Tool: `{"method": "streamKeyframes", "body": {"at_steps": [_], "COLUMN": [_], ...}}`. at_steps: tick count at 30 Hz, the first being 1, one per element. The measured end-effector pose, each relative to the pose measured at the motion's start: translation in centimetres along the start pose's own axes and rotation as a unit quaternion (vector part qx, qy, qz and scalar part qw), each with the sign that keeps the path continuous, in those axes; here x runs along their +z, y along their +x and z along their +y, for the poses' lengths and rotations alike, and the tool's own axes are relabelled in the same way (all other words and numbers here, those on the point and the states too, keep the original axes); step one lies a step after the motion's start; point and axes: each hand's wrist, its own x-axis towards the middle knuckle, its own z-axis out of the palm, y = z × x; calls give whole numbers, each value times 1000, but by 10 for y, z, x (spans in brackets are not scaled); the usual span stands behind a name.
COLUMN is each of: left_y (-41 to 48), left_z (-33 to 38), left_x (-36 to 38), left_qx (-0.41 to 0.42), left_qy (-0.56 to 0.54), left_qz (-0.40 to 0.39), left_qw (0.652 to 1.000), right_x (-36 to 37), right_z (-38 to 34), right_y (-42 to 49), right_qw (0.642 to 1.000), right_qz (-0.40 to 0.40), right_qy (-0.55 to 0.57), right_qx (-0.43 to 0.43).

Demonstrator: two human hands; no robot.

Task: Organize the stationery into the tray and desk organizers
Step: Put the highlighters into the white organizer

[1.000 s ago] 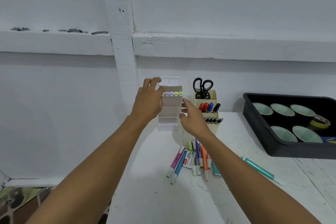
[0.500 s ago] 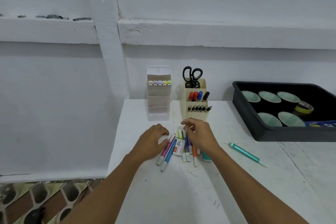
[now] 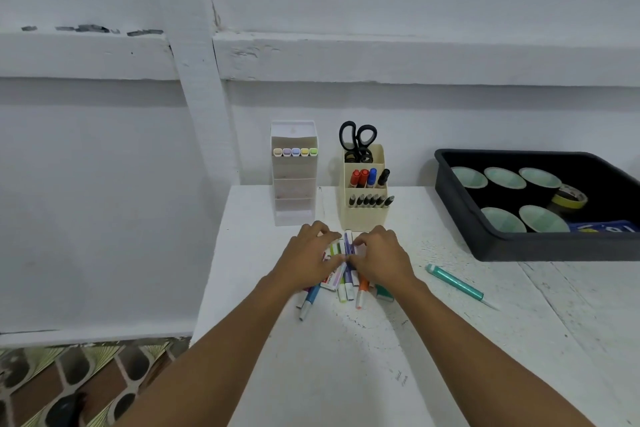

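I see the markers point(image 3: 347, 282) in a bunch on the rough white table point(image 3: 346, 374), just in front of the cream organizer point(image 3: 365, 215). They are thin, smooth plastic sticks in blue, green, purple and orange. Most of them lie long-ways, pointing from me toward the cream organizer, and they fan out a little at my end. The left hand point(image 3: 308, 260) and the right hand point(image 3: 381, 258) both have bent fingers wrapped over the bunch, gripping it, with the thumbs meeting in the middle. A small white box point(image 3: 330, 282) with a red label lies in the bunch, but I cannot read the label. A shiny teal pen point(image 3: 453, 282) lies slanted to the right of the cream organizer and closer to me. The black tray point(image 3: 519, 250) sits farther right.
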Motion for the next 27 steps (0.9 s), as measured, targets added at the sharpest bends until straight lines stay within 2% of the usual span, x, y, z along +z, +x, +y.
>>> {"method": "streamKeyframes", "body": {"at_steps": [3, 8, 12, 14, 19, 22, 24, 27], "left_y": [9, 15, 19, 22, 28, 27, 24, 16], "left_z": [8, 8, 13, 16, 20, 22, 24, 21], "left_x": [1, 0, 3, 4, 6, -2, -14, -33], "left_qx": [-21, -61, -88, -107, -132, -138, -148, -152], "left_qy": [53, 24, 0, -26, -71, -203, -330, -421], "left_qz": [-40, -43, -33, -31, -29, -13, 6, 54], "left_qw": [998, 997, 996, 993, 988, 969, 932, 893], "right_x": [2, 5, 1, -6, -23, -36, -43, -53], "right_z": [1, 16, 20, 20, 25, 27, 26, 18], "right_y": [2, 3, 6, 6, 4, -3, -5, -6], "right_qw": [1000, 998, 998, 999, 987, 983, 983, 977], "right_qz": [6, 24, 36, 21, -6, -30, -33, -16], "right_qy": [-17, -31, -35, -3, 156, 181, 171, 179], "right_qx": [24, 50, 29, 33, 39, -21, -66, -110]}}
